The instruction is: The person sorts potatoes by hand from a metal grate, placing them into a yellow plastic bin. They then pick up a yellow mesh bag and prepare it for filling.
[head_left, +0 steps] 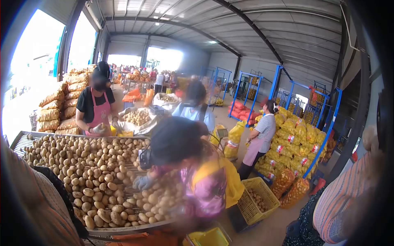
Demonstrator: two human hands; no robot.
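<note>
At the right edge my right hand (pixel 370 138) is raised, blurred and partly cut off, above a striped sleeve (pixel 342 201); its fingers do not show clearly. On the left, a striped sleeve (pixel 55 194) rises toward the frame's edge, and my left hand is out of view. Between the arms lies a slatted sorting table (pixel 20 141) heaped with potatoes (pixel 94 172). A person in a dark cap (pixel 172 139) bends over it, a gloved hand (pixel 143 182) among the potatoes. Across the table, a person in a pink apron (pixel 100 110) has gloved hands near the potatoes.
A yellow crate (pixel 262 199) with potatoes stands on the floor, and another yellow crate (pixel 209 238) sits below the table. Filled yellow mesh bags (pixel 287 143) are stacked at right beside a person in a striped top (pixel 266 127). Stacked potato sacks (pixel 51 110) stand at left.
</note>
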